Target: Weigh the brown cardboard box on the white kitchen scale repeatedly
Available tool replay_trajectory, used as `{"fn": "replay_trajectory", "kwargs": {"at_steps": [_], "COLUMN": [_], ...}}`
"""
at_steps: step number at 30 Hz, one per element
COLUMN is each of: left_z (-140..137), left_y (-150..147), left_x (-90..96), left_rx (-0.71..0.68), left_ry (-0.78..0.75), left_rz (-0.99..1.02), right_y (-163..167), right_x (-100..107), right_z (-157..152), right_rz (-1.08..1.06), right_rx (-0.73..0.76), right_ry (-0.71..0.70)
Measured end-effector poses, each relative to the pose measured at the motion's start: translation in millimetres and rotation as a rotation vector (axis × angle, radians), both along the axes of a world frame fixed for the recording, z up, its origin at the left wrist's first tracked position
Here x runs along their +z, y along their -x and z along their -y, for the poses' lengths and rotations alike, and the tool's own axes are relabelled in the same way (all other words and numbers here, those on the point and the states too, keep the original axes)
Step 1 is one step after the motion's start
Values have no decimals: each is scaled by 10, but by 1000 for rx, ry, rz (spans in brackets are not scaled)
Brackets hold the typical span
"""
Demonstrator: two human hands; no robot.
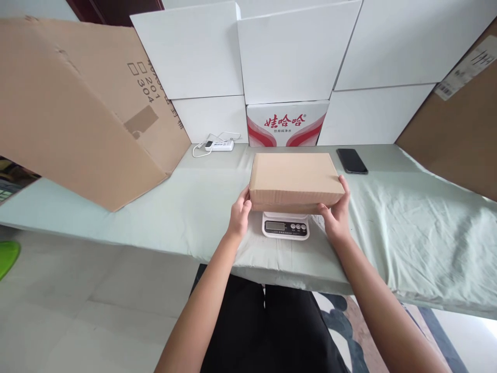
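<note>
A closed brown cardboard box [295, 173] is held between my two hands, over a white digital kitchen scale [286, 234]. My left hand [239, 212] grips the box's left end, thumb at the front corner. At the opposite end, my right hand [337, 211] has its thumb on the lower front edge and its fingers around the right side. The box hides the scale's weighing surface, so I cannot tell whether the two touch. Only the scale's front, with its small display and several buttons, shows.
A black smartphone [351, 161] lies right of the box on the pale green tablecloth [407, 228]. Behind to the left is a white power strip [219, 146] with its cable. White boxes [287, 57] line the back; large cardboard sheets [89, 114] stand at both sides.
</note>
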State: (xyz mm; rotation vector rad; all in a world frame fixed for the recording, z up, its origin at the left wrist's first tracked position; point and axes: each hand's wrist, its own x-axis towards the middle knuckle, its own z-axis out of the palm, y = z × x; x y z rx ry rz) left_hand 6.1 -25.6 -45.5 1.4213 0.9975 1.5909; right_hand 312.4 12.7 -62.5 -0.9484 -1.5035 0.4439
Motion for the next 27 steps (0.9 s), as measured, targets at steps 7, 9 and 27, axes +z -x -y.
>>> {"fn": "replay_trajectory", "kwargs": {"at_steps": [7,9,27], "left_z": [-23,-37,-15], "left_y": [84,87,-6], "left_x": [-31,-36,-19], "left_rx": [291,297,77], "left_ry": [-92,-64,-13], "left_rz": [39,64,-1], "right_y": [-106,-99,25], "right_x": [-49,-40,177], "right_z": [-81,-80,33], "right_rz": [-117,-129,-76], "right_rx": [4,19,23], "right_ry": [-101,-107,23]}}
